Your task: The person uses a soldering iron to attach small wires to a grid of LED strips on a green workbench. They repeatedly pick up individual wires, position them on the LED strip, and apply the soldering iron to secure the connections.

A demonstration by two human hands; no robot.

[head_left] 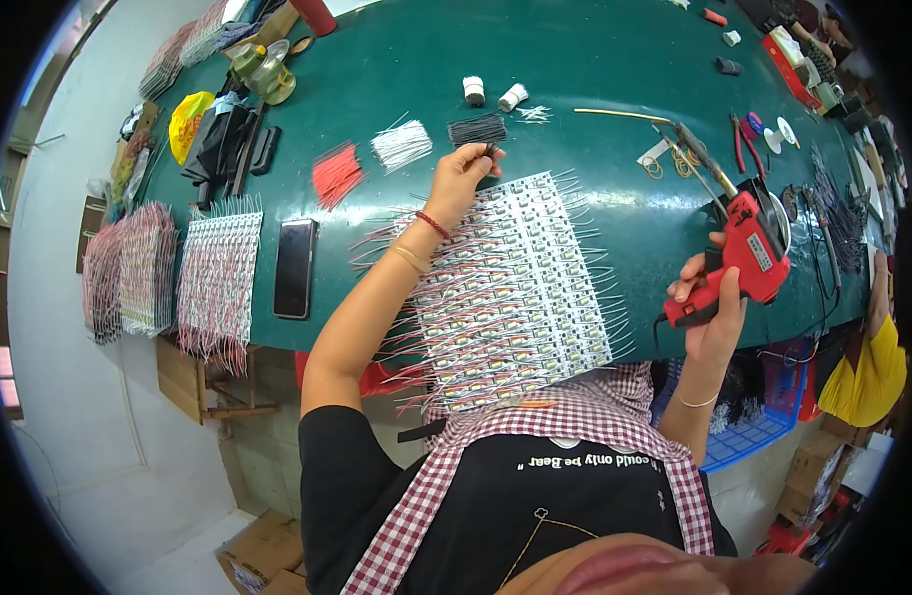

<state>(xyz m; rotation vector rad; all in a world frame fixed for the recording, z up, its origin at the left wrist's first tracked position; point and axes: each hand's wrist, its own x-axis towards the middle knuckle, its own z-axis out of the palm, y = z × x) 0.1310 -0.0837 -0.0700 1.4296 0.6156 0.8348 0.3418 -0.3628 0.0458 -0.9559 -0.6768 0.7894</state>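
Note:
My left hand (463, 177) reaches over the far edge of a white circuit board panel (535, 297), its fingers pinched on a few short black wires. Right beside those fingertips lies a pile of black wires (479, 130). The panel is covered with small components, and red and white wires stick out along its left side. My right hand (712, 322) is wrapped around the handle of a red soldering gun (751, 248). Its metal tip points up and away, apart from the panel. White wires (402, 146) and red wires (338, 176) lie in piles left of my left hand.
A phone (295, 268) and stacked wired panels (221, 268) sit on the left of the green table (396, 59). Two bundles of white wires (474, 91) lie farther back. Red-handled pliers (749, 144) and a white spool (780, 135) are at the right. Another person's yellow garment (867, 372) shows there.

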